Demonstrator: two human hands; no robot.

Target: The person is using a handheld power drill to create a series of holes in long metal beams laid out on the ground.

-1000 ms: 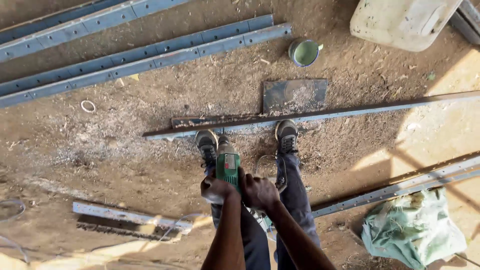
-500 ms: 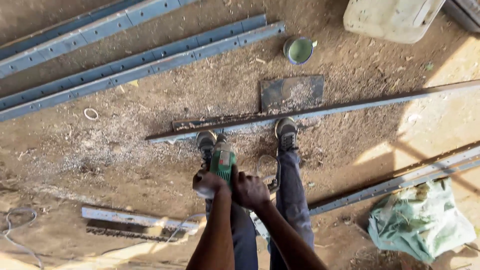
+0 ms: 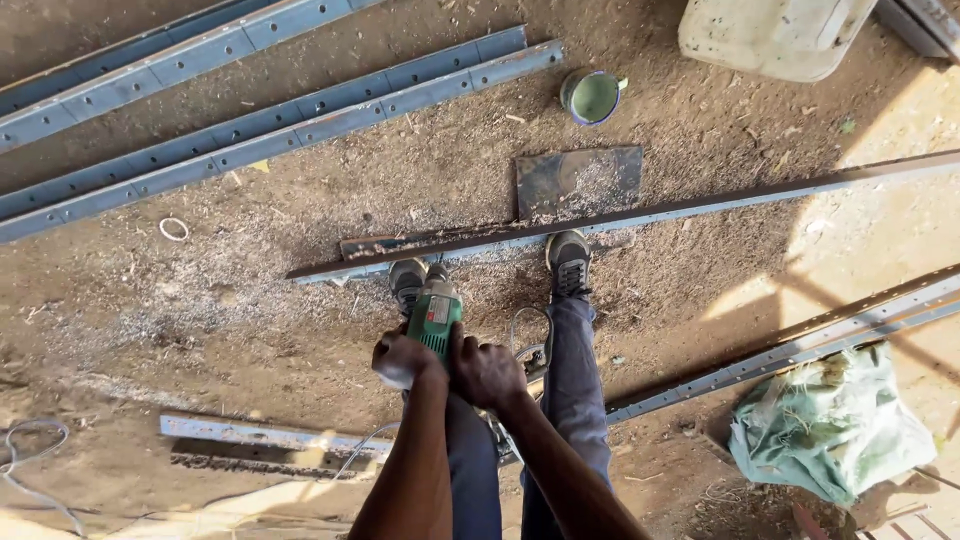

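I stand on bare dirt and look straight down at both my hands, which hold a green power drill (image 3: 433,312) pointed downward. My left hand (image 3: 402,358) wraps the drill's rear end, and my right hand (image 3: 487,372) grips its side. The tip is aimed at a long grey angle-iron bar (image 3: 640,215) lying across the ground, just in front of my shoes (image 3: 568,262). The drill bit itself is hidden behind the tool body. A cable (image 3: 527,335) loops by my right leg.
Several long perforated steel bars (image 3: 270,130) lie at the upper left, and more bars (image 3: 800,345) at the right. A flat steel plate (image 3: 578,180), a green cup (image 3: 592,97), a white container (image 3: 775,35), a green sack (image 3: 830,425) and a short bar (image 3: 250,435) lie around.
My view has shifted slightly, so the ground slides right and down. My hands and the drill have dropped a little lower toward the bar.
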